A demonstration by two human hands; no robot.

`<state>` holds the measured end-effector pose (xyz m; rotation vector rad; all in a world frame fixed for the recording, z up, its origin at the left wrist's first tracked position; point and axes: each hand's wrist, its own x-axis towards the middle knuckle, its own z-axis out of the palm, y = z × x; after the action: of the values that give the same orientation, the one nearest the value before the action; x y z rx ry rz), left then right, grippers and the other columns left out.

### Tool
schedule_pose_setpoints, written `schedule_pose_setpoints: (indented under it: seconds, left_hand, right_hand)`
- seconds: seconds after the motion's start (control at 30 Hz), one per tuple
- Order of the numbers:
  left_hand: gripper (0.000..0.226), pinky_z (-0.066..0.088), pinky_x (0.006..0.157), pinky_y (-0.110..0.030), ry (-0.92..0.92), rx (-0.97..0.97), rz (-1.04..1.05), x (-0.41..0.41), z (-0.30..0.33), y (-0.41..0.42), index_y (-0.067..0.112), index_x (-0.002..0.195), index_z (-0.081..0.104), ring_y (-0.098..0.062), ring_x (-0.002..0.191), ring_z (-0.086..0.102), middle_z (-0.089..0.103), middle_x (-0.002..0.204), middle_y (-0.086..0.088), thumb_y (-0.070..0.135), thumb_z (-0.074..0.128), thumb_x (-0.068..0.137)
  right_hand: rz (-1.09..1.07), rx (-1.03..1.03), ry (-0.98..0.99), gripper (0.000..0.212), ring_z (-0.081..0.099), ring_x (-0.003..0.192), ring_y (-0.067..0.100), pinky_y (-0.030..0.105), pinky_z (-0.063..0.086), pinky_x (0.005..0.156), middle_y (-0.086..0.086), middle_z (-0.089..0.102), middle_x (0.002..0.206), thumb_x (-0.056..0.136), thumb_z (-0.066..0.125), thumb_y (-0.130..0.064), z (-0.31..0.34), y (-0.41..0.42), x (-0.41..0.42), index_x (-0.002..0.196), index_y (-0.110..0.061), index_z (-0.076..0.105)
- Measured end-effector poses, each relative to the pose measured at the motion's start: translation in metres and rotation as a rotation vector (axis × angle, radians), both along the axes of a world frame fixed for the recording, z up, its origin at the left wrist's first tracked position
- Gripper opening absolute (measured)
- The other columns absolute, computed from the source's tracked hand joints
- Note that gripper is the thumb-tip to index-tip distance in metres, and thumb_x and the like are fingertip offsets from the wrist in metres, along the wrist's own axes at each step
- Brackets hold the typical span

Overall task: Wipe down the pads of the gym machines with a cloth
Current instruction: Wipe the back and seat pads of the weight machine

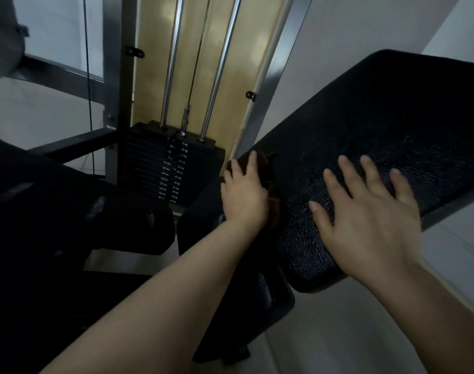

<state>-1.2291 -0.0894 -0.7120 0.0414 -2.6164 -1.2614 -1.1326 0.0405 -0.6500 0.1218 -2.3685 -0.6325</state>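
Note:
A large black textured pad (392, 125) slants across the right half of the head view. My right hand (365, 220) lies flat on its lower part with the fingers spread and straight. My left hand (244, 193) presses a dark brown cloth (269, 175) against the pad's left edge; the cloth shows only around the fingers and along the right side of that hand. A second black pad (260, 298) sits below, partly under my left forearm.
A black weight stack (173, 168) with printed kg and lbs labels stands behind the pads, with two chrome guide rods (219, 68) and a cable rising from it. Another dark pad (76, 211) fills the left side. Grey frame bars (113, 63) stand behind. Pale floor lies below right.

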Motion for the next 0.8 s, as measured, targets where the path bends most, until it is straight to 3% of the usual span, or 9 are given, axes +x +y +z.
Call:
schedule_pose_setpoints:
  seconds: [0.07, 0.13, 0.2, 0.27, 0.33, 0.4, 0.47, 0.63, 0.8]
  left_hand:
    - [0.059, 0.013, 0.118, -0.042, 0.022, -0.026, -0.068, 0.030, -0.003, 0.009, 0.027, 0.152, 0.013, -0.033, 0.146, 0.008, 0.001, 0.160, -0.013, 0.029, 0.040, 0.099]
    - [0.059, 0.010, 0.119, -0.038, 0.067, -0.029, -0.128, 0.069, -0.010, 0.018, 0.025, 0.152, 0.012, -0.029, 0.147, 0.004, -0.002, 0.160, -0.011, 0.048, 0.020, 0.098]
    - [0.077, 0.003, 0.119, -0.034, 0.054, 0.020, -0.234, 0.107, -0.010, 0.022, 0.026, 0.153, 0.006, -0.025, 0.147, -0.006, -0.010, 0.160, -0.006, 0.066, -0.005, 0.088]
    - [0.096, -0.004, 0.118, -0.033, -0.013, 0.053, -0.304, 0.119, -0.008, 0.023, 0.026, 0.153, 0.000, -0.022, 0.146, -0.015, -0.017, 0.159, -0.004, 0.070, -0.015, 0.068]
    - [0.098, -0.005, 0.117, -0.035, -0.056, 0.055, -0.288, 0.105, -0.003, 0.023, 0.024, 0.153, -0.002, -0.026, 0.145, -0.016, -0.020, 0.158, -0.006, 0.069, -0.010, 0.066]
    - [0.076, -0.002, 0.118, -0.039, -0.072, 0.051, -0.218, 0.079, 0.002, 0.025, 0.020, 0.153, -0.002, -0.031, 0.146, -0.012, -0.017, 0.158, -0.010, 0.062, 0.007, 0.090]
    - [0.063, 0.004, 0.118, -0.042, -0.079, 0.080, -0.142, 0.044, 0.004, 0.021, 0.017, 0.153, 0.001, -0.034, 0.146, -0.005, -0.011, 0.159, -0.013, 0.047, 0.021, 0.101]
    - [0.056, 0.020, 0.115, -0.046, -0.127, 0.113, -0.064, -0.036, 0.003, -0.006, 0.016, 0.152, 0.010, -0.035, 0.145, 0.011, 0.000, 0.160, -0.015, 0.038, 0.025, 0.103]
    - [0.060, 0.022, 0.114, -0.043, -0.120, 0.088, -0.035, -0.015, 0.002, -0.003, 0.009, 0.152, 0.014, -0.033, 0.144, 0.017, 0.006, 0.159, -0.019, 0.041, 0.024, 0.102]
  right_hand:
    - [-0.013, 0.010, -0.009, 0.060, 0.038, 0.136, 0.033, 0.050, 0.019, 0.108, 0.014, 0.048, 0.142, 0.091, 0.031, -0.046, 0.000, -0.001, -0.001, 0.130, -0.009, 0.058]
    - [-0.023, 0.018, -0.008, 0.061, 0.039, 0.135, 0.033, 0.050, 0.020, 0.108, 0.014, 0.048, 0.142, 0.090, 0.028, -0.045, 0.000, -0.001, -0.001, 0.130, -0.009, 0.058]
    - [-0.020, 0.015, 0.004, 0.062, 0.040, 0.135, 0.034, 0.050, 0.021, 0.107, 0.014, 0.048, 0.142, 0.090, 0.027, -0.044, -0.001, -0.001, -0.001, 0.129, -0.009, 0.058]
    - [-0.002, -0.010, 0.012, 0.060, 0.040, 0.134, 0.034, 0.052, 0.022, 0.107, 0.015, 0.049, 0.141, 0.089, 0.030, -0.042, -0.002, -0.001, -0.001, 0.128, -0.007, 0.059]
    - [0.010, -0.033, 0.013, 0.057, 0.040, 0.134, 0.034, 0.051, 0.021, 0.107, 0.015, 0.049, 0.141, 0.089, 0.033, -0.040, -0.001, -0.001, -0.002, 0.128, -0.007, 0.059]
    - [0.012, -0.027, 0.014, 0.055, 0.040, 0.134, 0.035, 0.051, 0.020, 0.107, 0.015, 0.049, 0.141, 0.089, 0.034, -0.038, 0.000, -0.001, -0.002, 0.128, -0.007, 0.060]
    - [0.025, -0.025, 0.019, 0.054, 0.040, 0.134, 0.035, 0.052, 0.020, 0.107, 0.016, 0.049, 0.141, 0.090, 0.034, -0.035, 0.000, -0.001, -0.003, 0.128, -0.006, 0.059]
    - [0.021, -0.010, 0.037, 0.052, 0.041, 0.133, 0.037, 0.053, 0.019, 0.108, 0.016, 0.050, 0.140, 0.090, 0.036, -0.033, -0.001, 0.001, -0.005, 0.128, -0.006, 0.059]
    - [-0.037, 0.067, 0.008, 0.055, 0.041, 0.133, 0.036, 0.053, 0.016, 0.107, 0.016, 0.049, 0.141, 0.090, 0.032, -0.036, 0.001, -0.003, -0.009, 0.130, -0.007, 0.058]
